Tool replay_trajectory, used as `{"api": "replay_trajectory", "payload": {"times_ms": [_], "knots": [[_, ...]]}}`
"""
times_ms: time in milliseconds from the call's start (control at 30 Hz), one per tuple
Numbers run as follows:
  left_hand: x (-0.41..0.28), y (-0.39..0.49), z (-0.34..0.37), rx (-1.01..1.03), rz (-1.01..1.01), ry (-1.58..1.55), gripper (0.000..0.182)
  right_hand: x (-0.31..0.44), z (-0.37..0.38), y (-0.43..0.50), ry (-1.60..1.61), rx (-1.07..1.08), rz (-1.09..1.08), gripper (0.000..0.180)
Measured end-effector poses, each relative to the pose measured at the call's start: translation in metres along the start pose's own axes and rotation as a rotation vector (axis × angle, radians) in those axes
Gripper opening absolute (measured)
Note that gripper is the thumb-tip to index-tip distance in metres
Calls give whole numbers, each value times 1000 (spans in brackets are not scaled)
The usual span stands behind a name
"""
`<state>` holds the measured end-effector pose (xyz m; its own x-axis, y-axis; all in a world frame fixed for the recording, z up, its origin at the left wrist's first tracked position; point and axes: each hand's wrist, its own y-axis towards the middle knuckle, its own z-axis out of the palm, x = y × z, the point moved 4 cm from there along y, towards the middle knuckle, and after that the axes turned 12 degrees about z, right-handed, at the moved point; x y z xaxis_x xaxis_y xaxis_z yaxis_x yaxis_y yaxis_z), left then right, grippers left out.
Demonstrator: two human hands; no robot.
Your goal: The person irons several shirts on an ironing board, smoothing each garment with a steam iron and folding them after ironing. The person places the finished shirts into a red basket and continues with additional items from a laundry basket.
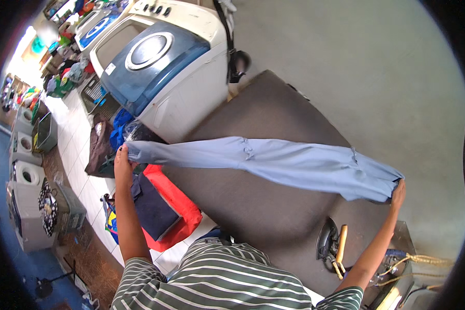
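Note:
A pair of light blue trousers (294, 164) is stretched lengthwise between my two hands, above a dark grey covered table (263, 213). Frayed, torn-looking patches show on the cloth. My left hand (123, 158) grips the narrow end, beyond the table's left edge. At the wider end, my right hand (398, 193) holds the cloth near the table's right side; part of its fingers is hidden by fabric. A clothes iron (326, 240) with a wooden handle rests on the table, between my body and the trousers.
A twin-tub washing machine (190, 89) stands against the table's far left. Left of the table are a red bag (186, 224) and a brown bag (98, 143). Yellow cords (426, 259) run at the lower right. Front-loading washers (27, 174) and baskets (68, 209) line the left.

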<state>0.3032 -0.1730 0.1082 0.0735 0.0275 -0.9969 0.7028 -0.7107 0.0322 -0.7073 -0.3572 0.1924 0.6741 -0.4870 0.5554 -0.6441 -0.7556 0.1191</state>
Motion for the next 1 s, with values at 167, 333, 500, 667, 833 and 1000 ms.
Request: {"api": "replay_trajectory", "payload": {"times_ms": [167, 333, 500, 667, 833, 1000], "knots": [[49, 43, 5, -188, 186, 348, 35, 28, -87, -96, -276, 422, -63, 49], [20, -10, 156, 172, 629, 394, 35, 79, -102, -206, -330, 530, -103, 46], [-25, -155, 374, 1094, 915, 120, 48, 135, -115, -271, -412, 656, -108, 42], [-13, -256, 487, 1906, 821, 457, 78, 192, -178, -306, -331, 624, -279, 32], [-38, -208, 511, 2328, 409, 601, 79, 169, -242, -294, -546, 563, -139, 38], [-227, -71, 551, 1524, 723, 269, 28, 154, -275, -258, -430, 203, -34, 31]]}}
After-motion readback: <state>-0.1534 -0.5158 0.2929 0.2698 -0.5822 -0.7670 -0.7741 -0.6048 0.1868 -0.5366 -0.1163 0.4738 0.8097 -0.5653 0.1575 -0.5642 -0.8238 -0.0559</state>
